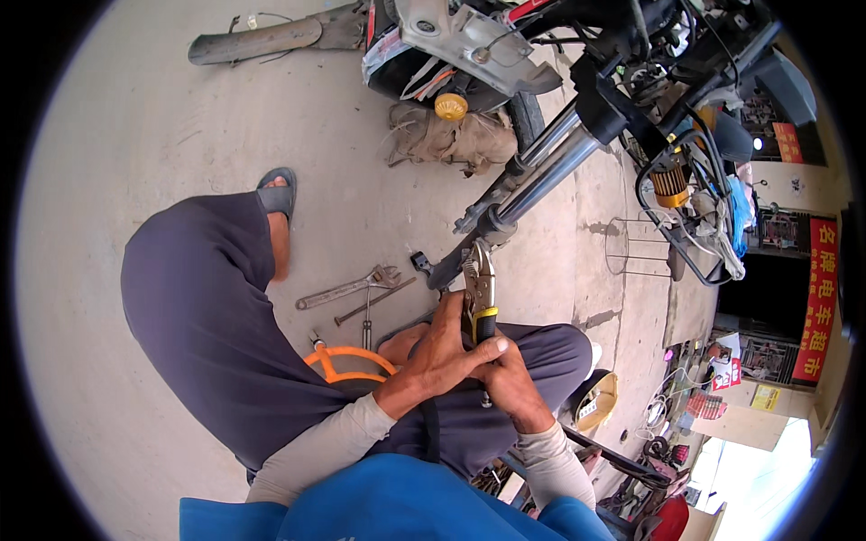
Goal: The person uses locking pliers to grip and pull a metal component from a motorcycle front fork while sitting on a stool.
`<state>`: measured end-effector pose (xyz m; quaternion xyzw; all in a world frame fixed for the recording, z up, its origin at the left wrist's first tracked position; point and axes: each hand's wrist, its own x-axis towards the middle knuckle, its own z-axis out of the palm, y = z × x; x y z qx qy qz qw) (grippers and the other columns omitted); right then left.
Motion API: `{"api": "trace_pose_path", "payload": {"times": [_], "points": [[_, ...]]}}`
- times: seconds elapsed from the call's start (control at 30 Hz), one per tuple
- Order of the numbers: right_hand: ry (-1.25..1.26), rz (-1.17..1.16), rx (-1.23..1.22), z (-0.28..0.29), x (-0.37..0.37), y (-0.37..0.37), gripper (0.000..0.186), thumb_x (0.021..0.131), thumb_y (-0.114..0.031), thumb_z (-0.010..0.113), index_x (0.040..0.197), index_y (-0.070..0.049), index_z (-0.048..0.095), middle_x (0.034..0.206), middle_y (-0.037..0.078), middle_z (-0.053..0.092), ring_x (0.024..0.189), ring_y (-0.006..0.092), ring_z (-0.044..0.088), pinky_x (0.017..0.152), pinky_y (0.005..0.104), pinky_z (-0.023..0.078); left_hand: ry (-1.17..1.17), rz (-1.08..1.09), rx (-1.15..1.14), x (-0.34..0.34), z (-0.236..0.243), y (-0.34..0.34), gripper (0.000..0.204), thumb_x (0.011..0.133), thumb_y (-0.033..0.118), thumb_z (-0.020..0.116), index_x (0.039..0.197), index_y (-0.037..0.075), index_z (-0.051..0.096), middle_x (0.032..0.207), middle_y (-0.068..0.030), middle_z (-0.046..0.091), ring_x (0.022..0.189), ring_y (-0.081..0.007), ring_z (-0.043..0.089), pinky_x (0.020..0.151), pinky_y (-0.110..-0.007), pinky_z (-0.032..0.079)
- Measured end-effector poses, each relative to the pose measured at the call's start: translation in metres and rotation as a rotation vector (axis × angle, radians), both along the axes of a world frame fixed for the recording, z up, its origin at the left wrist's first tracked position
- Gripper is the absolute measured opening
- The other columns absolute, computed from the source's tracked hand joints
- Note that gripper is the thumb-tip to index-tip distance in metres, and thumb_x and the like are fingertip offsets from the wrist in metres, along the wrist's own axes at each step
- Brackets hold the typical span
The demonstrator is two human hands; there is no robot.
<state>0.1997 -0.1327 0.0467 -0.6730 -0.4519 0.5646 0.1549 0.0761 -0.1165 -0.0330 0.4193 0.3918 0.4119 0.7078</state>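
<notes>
Locking pliers point(484, 287) with a black and yellow handle stand upright in front of me. Their jaws are up against the lower end of a motorcycle fork leg point(544, 176); whether they bite on it I cannot make out. My right hand point(516, 389) is closed round the lower handle. Beside it my left hand point(431, 362) is closed on the pliers too, its thumb lying across toward the right hand and its fingers partly hidden behind the tool. Below the hands a small metal tip point(486, 399) shows.
On the ground at left lie an adjustable wrench point(347, 287), a long bolt point(374, 301) and a screwdriver point(367, 321). An orange-rimmed ring point(347, 354) is by my leg. The stripped motorcycle front point(622, 99) hangs above, with loose cables. A wire stand point(639, 246) is at right.
</notes>
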Motion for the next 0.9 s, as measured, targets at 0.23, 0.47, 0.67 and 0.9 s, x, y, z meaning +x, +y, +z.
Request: {"api": "trace_pose_path", "payload": {"times": [0.23, 0.47, 0.67, 0.9], "points": [[0.221, -0.232, -0.175, 0.022, 0.007, -0.025, 0.035, 0.085, 0.001, 0.068, 0.120, 0.003, 0.062, 0.103, 0.008, 0.068, 0.099, 0.0163, 0.063, 0.094, 0.0322, 0.049, 0.192, -0.148, 0.079, -0.013, 0.004, -0.020, 0.067, 0.094, 0.060, 0.060, 0.117, -0.003, 0.055, 0.096, -0.0219, 0.065, 0.092, -0.0366, 0.066, 0.082, -0.046, 0.050], [0.486, -0.308, -0.194, 0.032, 0.017, -0.018, 0.049, 0.085, -0.004, 0.070, 0.133, 0.004, 0.059, 0.118, 0.012, 0.070, 0.109, 0.0213, 0.066, 0.099, 0.0322, 0.049, 0.155, -0.137, -0.014, -0.030, 0.039, -0.002, 0.044, 0.101, 0.037, 0.060, 0.121, -0.003, 0.056, 0.101, -0.0193, 0.066, 0.095, -0.0308, 0.066, 0.085, -0.039, 0.051], [0.735, -0.304, -0.182, 0.023, 0.025, -0.022, 0.057, 0.085, 0.001, 0.068, 0.139, 0.004, 0.054, 0.133, 0.014, 0.064, 0.124, 0.0246, 0.062, 0.107, 0.0333, 0.046, 0.408, 0.240, 0.260, -0.041, 0.022, 0.043, 0.044, 0.097, 0.017, 0.068, 0.133, -0.004, 0.053, 0.116, -0.0142, 0.062, 0.105, -0.0206, 0.062, 0.089, -0.034, 0.054], [0.808, -0.320, -0.158, -0.005, 0.023, -0.031, 0.058, 0.088, 0.000, 0.068, 0.143, 0.002, 0.050, 0.139, 0.013, 0.060, 0.130, 0.0255, 0.057, 0.113, 0.0363, 0.042, 0.355, 0.189, 0.238, -0.028, 0.021, 0.064, 0.028, 0.098, 0.003, 0.064, 0.125, -0.004, 0.061, 0.111, -0.0106, 0.069, 0.103, -0.0153, 0.065, 0.093, -0.028, 0.052]]}}
